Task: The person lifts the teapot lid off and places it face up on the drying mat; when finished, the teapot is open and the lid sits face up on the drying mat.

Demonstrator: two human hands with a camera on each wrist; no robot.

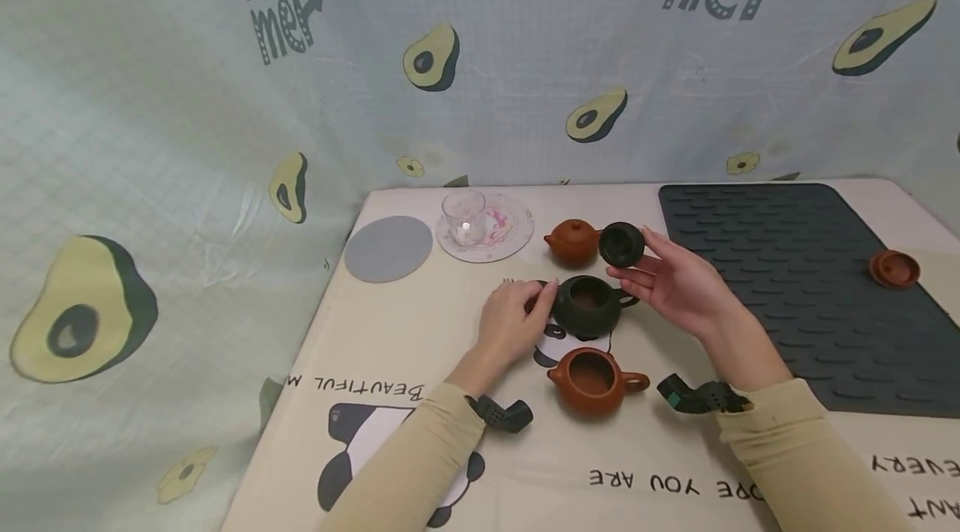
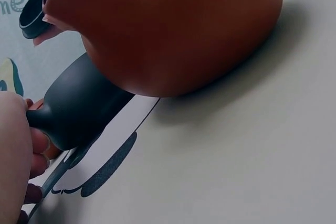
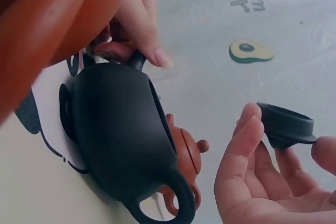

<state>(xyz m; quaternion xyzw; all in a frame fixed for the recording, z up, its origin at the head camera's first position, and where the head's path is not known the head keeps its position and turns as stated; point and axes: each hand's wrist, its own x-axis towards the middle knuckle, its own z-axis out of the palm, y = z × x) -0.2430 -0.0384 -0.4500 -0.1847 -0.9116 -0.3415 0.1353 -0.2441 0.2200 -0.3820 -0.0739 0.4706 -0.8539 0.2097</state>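
Observation:
A dark teapot (image 1: 587,307) sits on the tablecloth with its round mouth uncovered. My left hand (image 1: 517,311) is at its spout, fingers curled round it; in the left wrist view the fingers (image 2: 39,163) wrap below the spout. Above and to the right of the pot, my right hand (image 1: 678,282) holds a dark teapot lid (image 1: 622,245) by its edge, hollow underside facing the head camera. In the right wrist view the lid (image 3: 287,124) is pinched between thumb and fingertips, its knob pointing down. Nearer to me stands a reddish-brown teapot (image 1: 590,383), uncovered, handle to the right.
Behind the dark pot is a smaller lidded brown teapot (image 1: 573,243). A clear glass (image 1: 464,217) stands on a patterned plate (image 1: 517,244) beside a grey round mat (image 1: 388,248). To the right, a reddish-brown lid (image 1: 894,268) lies on a dark ridged mat (image 1: 787,298).

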